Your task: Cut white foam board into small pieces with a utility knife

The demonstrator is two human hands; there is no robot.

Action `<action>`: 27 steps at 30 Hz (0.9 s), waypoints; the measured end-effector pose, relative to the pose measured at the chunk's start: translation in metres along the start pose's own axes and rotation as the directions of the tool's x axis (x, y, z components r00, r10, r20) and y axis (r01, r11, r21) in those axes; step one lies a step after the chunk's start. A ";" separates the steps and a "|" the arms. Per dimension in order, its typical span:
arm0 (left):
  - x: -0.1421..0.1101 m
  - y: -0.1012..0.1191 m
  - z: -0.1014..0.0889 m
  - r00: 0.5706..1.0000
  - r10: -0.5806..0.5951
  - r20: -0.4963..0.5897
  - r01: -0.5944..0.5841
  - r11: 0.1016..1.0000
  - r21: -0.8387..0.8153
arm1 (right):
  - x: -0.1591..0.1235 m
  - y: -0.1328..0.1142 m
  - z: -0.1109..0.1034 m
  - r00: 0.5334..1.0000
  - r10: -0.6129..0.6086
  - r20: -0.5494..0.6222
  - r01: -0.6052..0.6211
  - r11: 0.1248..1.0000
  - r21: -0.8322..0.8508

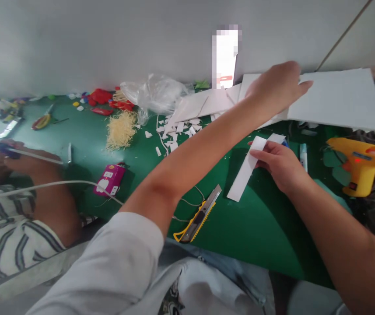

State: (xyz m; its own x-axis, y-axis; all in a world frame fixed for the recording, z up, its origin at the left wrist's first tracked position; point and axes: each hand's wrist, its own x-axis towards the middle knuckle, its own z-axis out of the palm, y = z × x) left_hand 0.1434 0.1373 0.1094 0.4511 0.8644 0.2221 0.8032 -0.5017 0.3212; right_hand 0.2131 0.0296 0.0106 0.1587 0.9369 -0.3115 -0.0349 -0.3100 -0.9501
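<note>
My left hand (pixel 277 85) reaches across to the far side of the green table (pixel 259 232) and grips the edge of a large white board sheet (pixel 338 98). My right hand (pixel 281 164) pinches a long narrow white strip (pixel 244 173), one end of which rests on the table. A yellow utility knife (pixel 198 216) lies on the table under my left forearm, touched by neither hand.
A yellow glue gun (pixel 361 164) sits at the right. White offcuts (pixel 177 129), a clear plastic bag (pixel 156 94), straw-like shreds (pixel 120 130) and red pieces (pixel 103 99) lie at the back. A pink power strip (pixel 110 179) lies left of centre. Another person in a striped shirt (pixel 6 232) works at the left.
</note>
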 end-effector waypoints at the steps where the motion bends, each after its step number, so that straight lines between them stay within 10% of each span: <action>1: -0.015 -0.006 -0.012 0.996 0.066 0.065 -0.068 0.997 0.027 | 0.000 0.000 0.000 1.000 0.003 -0.002 -0.003 1.000 0.001; 5: -0.099 -0.028 -0.057 0.950 0.042 0.308 -0.113 0.970 0.217 | 0.001 0.001 0.000 1.000 -0.002 -0.022 0.003 1.000 0.006; 7: -0.145 -0.037 -0.066 0.838 -0.123 0.532 -0.078 0.937 0.339 | 0.001 0.001 0.000 0.999 -0.007 -0.045 0.008 1.000 0.009; 10: -0.202 -0.047 -0.062 0.664 -0.227 0.712 -0.088 0.922 0.376 | 0.001 0.000 0.002 0.997 -0.002 -0.078 0.004 1.000 0.016; 16: -0.248 -0.053 -0.039 0.586 -0.261 0.767 -0.039 0.937 0.348 | -0.001 -0.003 0.005 0.992 0.012 -0.124 -0.009 1.000 0.022; 23: -0.243 -0.072 -0.057 0.655 -0.489 0.576 0.193 0.846 0.497 | 0.000 -0.003 0.004 0.990 0.004 -0.138 -0.012 0.998 -0.062; 27: -0.236 -0.088 -0.061 0.835 -0.385 0.392 0.248 0.901 0.356 | -0.002 -0.001 -0.001 0.970 -0.139 -0.201 0.067 0.942 -0.330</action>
State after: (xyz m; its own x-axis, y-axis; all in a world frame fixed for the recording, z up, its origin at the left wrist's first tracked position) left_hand -0.0576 -0.0249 0.0850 0.2199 0.9285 -0.2991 0.9742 -0.2252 0.0168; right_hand 0.2142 0.0280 0.0118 0.3571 0.9191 -0.1663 0.3033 -0.2825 -0.9101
